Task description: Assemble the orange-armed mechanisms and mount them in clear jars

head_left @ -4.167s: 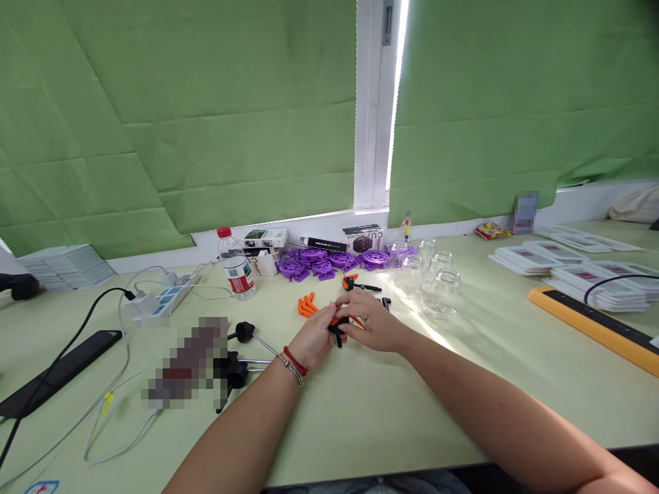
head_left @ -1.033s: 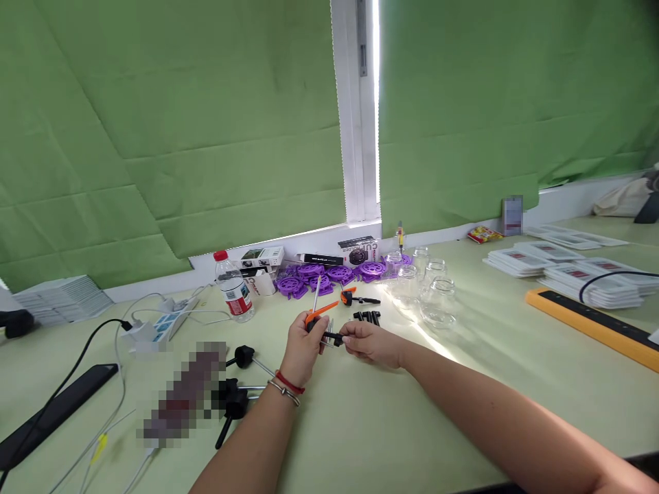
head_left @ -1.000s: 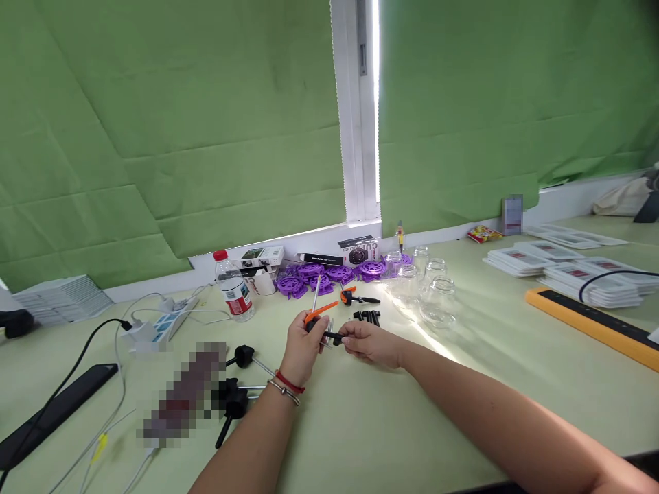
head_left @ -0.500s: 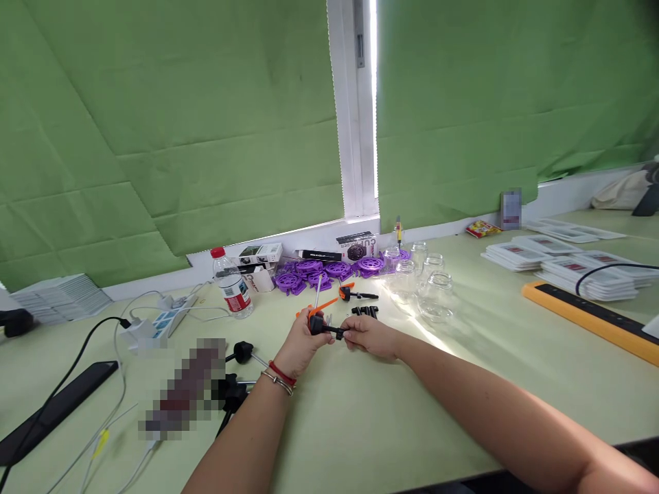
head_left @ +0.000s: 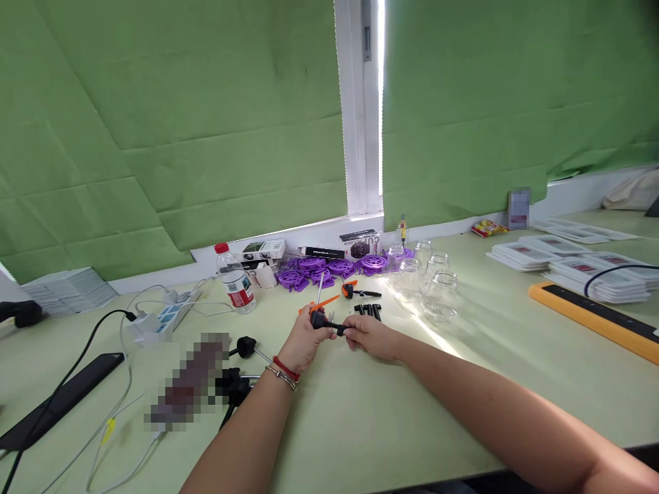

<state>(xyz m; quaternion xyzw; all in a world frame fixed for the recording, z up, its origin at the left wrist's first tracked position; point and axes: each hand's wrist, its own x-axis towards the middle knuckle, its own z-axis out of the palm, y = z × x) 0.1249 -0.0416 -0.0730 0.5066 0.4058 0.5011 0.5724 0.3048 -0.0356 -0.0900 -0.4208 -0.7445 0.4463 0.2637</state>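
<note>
My left hand (head_left: 303, 344) is closed around a black knob-ended part (head_left: 318, 320) with a short arm pointing right. A metal rod (head_left: 320, 287) and an orange piece (head_left: 325, 302) stick out above that hand; how they join the black part is hidden. The fingertips of my right hand (head_left: 369, 335) pinch the far end of the black arm. Just beyond the hands lie several small black pieces (head_left: 368, 311) and another black part with an orange piece (head_left: 349, 289). Left of my left wrist are black knobs on metal rods (head_left: 246, 346).
Purple wheel-shaped parts (head_left: 312, 267) and small boxes (head_left: 360, 243) line the wall. Glass jars (head_left: 439, 298) stand at back right, a water bottle (head_left: 235, 281) at back left. Cables, a power strip (head_left: 176, 310) and a blurred object (head_left: 190, 384) lie left; an orange-black bar (head_left: 592, 315) lies right.
The whole view has shifted slightly, so things appear a little further right. Both hands keep their hold on the black part, with hardly any movement between them.
</note>
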